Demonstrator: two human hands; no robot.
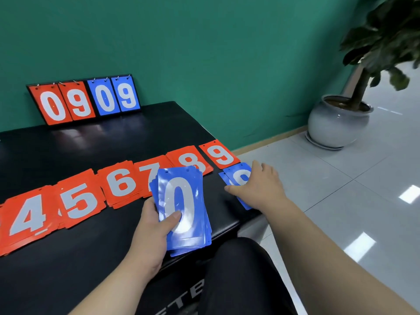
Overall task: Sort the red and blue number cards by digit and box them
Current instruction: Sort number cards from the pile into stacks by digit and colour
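Black table (113,142), red cards (120,185), blue cards (181,194), scoreboard (84,100), plant (338,123)

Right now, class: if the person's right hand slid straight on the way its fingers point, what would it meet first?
Probably the red 9 card, which lies just past the blue cards that the right hand rests on. Depth is hard to judge from this view.

Red piles (77,201), blue stack (181,212)
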